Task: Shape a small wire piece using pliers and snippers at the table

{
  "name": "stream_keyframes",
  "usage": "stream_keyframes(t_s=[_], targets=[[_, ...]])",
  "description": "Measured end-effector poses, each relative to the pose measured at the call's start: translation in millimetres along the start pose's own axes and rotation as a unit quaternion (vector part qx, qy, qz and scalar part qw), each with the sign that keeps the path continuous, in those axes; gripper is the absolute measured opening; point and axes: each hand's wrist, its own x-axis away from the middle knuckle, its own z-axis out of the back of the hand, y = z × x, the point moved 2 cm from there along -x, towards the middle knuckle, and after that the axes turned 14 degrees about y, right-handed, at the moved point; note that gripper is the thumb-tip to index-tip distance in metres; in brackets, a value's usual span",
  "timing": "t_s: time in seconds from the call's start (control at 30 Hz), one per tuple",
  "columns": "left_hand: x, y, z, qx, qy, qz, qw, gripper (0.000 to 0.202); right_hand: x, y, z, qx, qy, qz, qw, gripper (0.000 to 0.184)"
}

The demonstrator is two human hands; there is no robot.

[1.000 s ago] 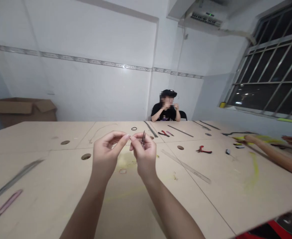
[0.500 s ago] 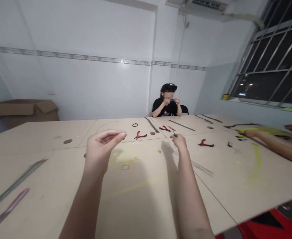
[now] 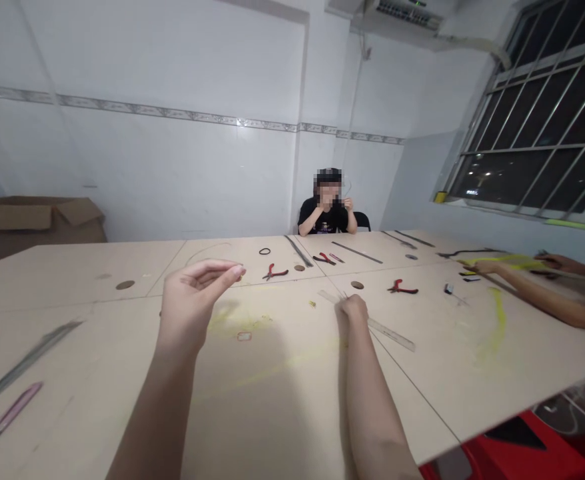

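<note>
My left hand (image 3: 190, 300) is raised over the table, thumb and forefinger pinched together. Whatever sits in that pinch is too small to name. Lower and to the right, my right hand (image 3: 355, 308) is closed close above the clear ruler (image 3: 392, 333), covering part of it. A thin dark tip shows at its fingers; the kind of thing cannot be made out. Between the hands lie a small yellow piece (image 3: 312, 304) and a small red-edged label (image 3: 244, 337). Beyond them are red-handled pliers (image 3: 275, 272) with spread handles.
Pink-handled scissors (image 3: 15, 413) and a bundle of dark strips (image 3: 27, 363) lie at left. More red pliers (image 3: 402, 287) rest at right, near another person's arms (image 3: 532, 293) and yellow strands (image 3: 510, 261). Across the table (image 3: 272, 413) sits a person (image 3: 326, 217).
My right hand has come down toward the ruler, and the dark item at its fingers shows less. My left hand keeps its pinch. The view has turned slightly right.
</note>
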Motion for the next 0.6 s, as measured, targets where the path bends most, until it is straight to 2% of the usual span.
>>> stream_keyframes(t_s=[0.13, 0.37, 0.5, 0.6], targets=[[-2, -3, 2.6, -0.013, 0.007, 0.016, 1.0, 0.018, -3, -2, -3, 0.002, -0.039, -0.031, 0.999, 0.033], [-3, -4, 4.9, -0.021, 0.007, 0.027, 0.999, 0.021, 8, -7, 6, -0.03, -0.022, -0.045, 0.998, 0.035], [-3, -2, 5.5, -0.017, 0.004, 0.025, 1.0, 0.02, 18, -20, 28, -0.088, -0.002, 0.01, 0.996, 0.028], [-2, -1, 5.4, -0.009, -0.001, 0.024, 1.0, 0.019, 25, -40, 61, -0.169, 0.024, 0.082, 0.982, 0.025]])
